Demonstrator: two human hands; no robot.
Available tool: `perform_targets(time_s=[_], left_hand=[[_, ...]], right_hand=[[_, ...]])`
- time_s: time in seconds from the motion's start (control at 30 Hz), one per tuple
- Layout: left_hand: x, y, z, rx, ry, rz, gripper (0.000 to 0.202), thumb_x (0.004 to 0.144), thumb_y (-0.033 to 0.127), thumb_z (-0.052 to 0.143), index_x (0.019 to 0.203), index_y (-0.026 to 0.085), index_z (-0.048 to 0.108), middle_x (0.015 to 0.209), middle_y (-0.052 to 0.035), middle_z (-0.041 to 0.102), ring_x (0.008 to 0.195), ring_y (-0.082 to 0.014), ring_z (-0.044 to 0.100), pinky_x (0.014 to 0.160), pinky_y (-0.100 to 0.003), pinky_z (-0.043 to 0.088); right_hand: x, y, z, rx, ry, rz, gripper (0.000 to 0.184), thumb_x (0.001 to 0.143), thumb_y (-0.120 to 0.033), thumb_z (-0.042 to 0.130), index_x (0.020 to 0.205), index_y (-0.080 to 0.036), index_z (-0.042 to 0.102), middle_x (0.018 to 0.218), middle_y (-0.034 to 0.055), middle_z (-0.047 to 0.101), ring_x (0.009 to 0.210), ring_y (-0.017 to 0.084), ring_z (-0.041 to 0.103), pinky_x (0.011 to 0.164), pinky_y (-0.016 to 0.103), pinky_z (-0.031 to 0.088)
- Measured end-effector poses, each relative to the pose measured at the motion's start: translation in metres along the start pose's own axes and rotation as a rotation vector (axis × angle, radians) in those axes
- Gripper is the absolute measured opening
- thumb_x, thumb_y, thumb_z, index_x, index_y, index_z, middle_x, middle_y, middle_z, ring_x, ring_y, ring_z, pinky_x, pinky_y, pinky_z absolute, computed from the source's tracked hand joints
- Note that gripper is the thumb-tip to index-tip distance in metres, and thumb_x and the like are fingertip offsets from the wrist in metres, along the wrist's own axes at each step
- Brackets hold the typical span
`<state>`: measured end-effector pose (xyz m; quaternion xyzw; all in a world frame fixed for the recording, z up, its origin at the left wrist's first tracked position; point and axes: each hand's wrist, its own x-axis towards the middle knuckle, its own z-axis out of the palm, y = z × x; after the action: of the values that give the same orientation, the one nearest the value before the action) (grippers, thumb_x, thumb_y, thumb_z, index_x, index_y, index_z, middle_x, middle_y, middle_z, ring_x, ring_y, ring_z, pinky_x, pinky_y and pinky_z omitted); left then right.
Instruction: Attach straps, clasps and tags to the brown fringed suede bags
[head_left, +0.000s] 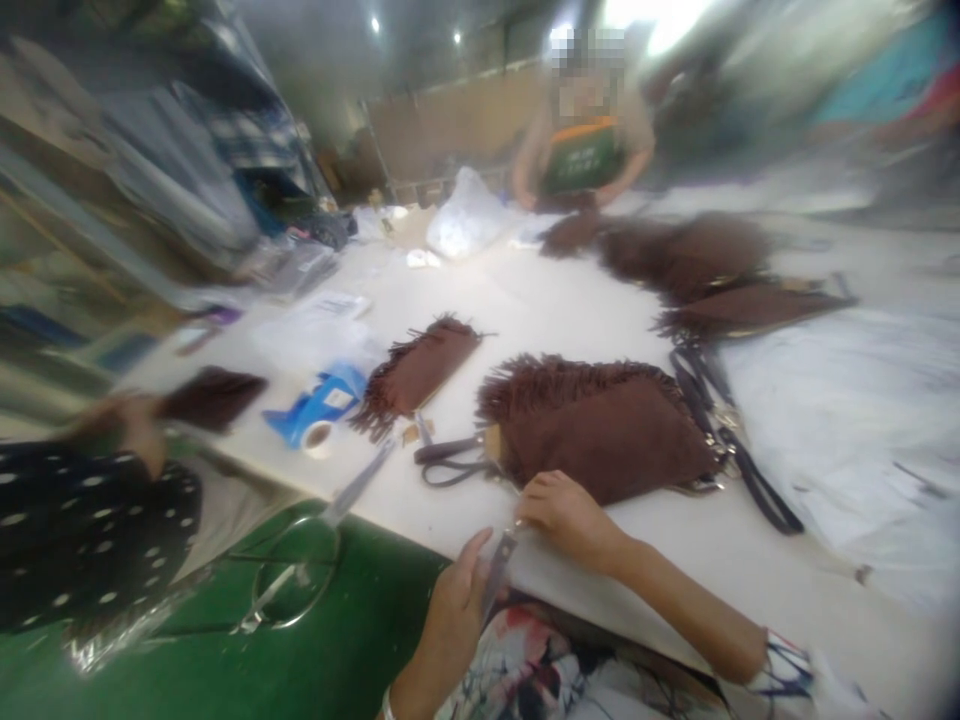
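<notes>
Your two hands sit close together at the near edge of the white table, your left hand closed round a narrow, flat dark strap that slants up toward your right hand, whose fingertips pinch its metal-tipped upper end. Just beyond them, nearer your right hand, the large brown bag lies with its long axis running left to right; whether they touch is unclear. It looks like matte suede, roughly rectangular, with shaggy fringe along the far side.
</notes>
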<state>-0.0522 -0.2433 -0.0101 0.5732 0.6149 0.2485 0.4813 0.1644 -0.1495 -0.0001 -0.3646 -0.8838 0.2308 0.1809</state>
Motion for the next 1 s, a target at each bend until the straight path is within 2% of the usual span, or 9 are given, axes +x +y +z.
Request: perform_targets(time_s=[0.13,0.3,0.4,0.53,0.63,0.73,0.83,0.9,1.0], left_hand=[[0.015,0.016,0.008,-0.084,-0.009,-0.005,0.059,0.092,0.056,0.034,0.139,0.019,0.042,0.091,-0.0075,0.073,0.083,-0.0221,0.069,0.081,-0.034,0.049],[0.025,0.015,0.013,-0.147,-0.010,-0.051,0.062,0.091,0.057,0.038,0.137,0.017,0.042,0.096,-0.0088,0.073,0.086,-0.0232,0.068,0.082,-0.035,0.051],[0.028,0.015,0.015,-0.121,0.010,-0.038,0.058,0.092,0.055,0.039,0.137,0.019,0.044,0.104,-0.0087,0.072,0.093,-0.0231,0.067,0.088,-0.035,0.049],[0.029,0.022,0.018,0.015,0.086,0.033,0.050,0.093,0.050,0.037,0.134,0.023,0.050,0.116,-0.0073,0.068,0.108,-0.0239,0.061,0.098,-0.036,0.043],[0.028,0.025,0.021,0.004,0.102,0.043,0.051,0.093,0.050,0.037,0.135,0.023,0.049,0.118,-0.0080,0.066,0.109,-0.0237,0.060,0.098,-0.035,0.044],[0.026,0.022,0.025,-0.147,0.038,0.003,0.058,0.092,0.051,0.040,0.142,0.020,0.038,0.121,-0.0099,0.063,0.106,-0.0231,0.061,0.093,-0.035,0.049],[0.025,0.014,0.026,-0.238,-0.048,-0.002,0.063,0.089,0.046,0.048,0.144,0.019,0.033,0.127,-0.0113,0.058,0.114,-0.0242,0.057,0.094,-0.036,0.049],[0.026,0.009,0.025,-0.236,-0.058,0.003,0.067,0.085,0.039,0.056,0.144,0.019,0.033,0.128,-0.0109,0.058,0.117,-0.0247,0.054,0.097,-0.037,0.046],[0.030,0.002,0.024,-0.215,-0.035,0.007,0.070,0.081,0.032,0.061,0.144,0.019,0.034,0.118,-0.0090,0.062,0.109,-0.0230,0.058,0.098,-0.036,0.043]], right_hand=[[-0.004,0.004,-0.002,0.020,0.035,-0.025,0.022,0.095,-0.026,0.050,0.085,-0.022,0.069,0.090,0.0025,0.068,0.090,0.016,0.053,0.080,0.031,0.031],[-0.007,0.009,-0.006,0.032,0.029,-0.057,0.015,0.092,-0.024,0.056,0.085,-0.024,0.069,0.092,0.0014,0.067,0.093,0.016,0.052,0.080,0.031,0.030],[-0.009,0.009,-0.011,0.062,0.013,-0.067,0.016,0.092,-0.024,0.055,0.083,-0.023,0.069,0.088,0.0014,0.066,0.090,0.016,0.052,0.080,0.030,0.029],[-0.009,0.009,-0.017,0.077,-0.001,-0.080,0.016,0.090,-0.020,0.054,0.082,-0.022,0.067,0.084,0.0009,0.066,0.087,0.016,0.053,0.078,0.030,0.030],[-0.008,0.011,-0.017,0.095,0.020,-0.038,0.019,0.092,-0.019,0.051,0.082,-0.021,0.067,0.085,0.0018,0.066,0.086,0.016,0.053,0.077,0.030,0.030],[-0.007,0.013,-0.013,0.117,0.036,-0.001,0.021,0.093,-0.022,0.048,0.084,-0.020,0.068,0.085,0.0023,0.067,0.085,0.016,0.054,0.076,0.030,0.030],[-0.007,0.014,-0.008,0.115,0.039,0.010,0.023,0.094,-0.023,0.047,0.084,-0.021,0.068,0.084,0.0022,0.067,0.084,0.017,0.054,0.076,0.030,0.030],[-0.007,0.015,-0.005,0.106,0.040,0.012,0.023,0.094,-0.023,0.048,0.083,-0.021,0.068,0.084,0.0018,0.067,0.084,0.017,0.054,0.076,0.030,0.030],[-0.007,0.015,-0.006,0.089,0.038,0.013,0.021,0.092,-0.023,0.050,0.080,-0.021,0.066,0.083,0.0007,0.067,0.082,0.016,0.053,0.075,0.030,0.029]])
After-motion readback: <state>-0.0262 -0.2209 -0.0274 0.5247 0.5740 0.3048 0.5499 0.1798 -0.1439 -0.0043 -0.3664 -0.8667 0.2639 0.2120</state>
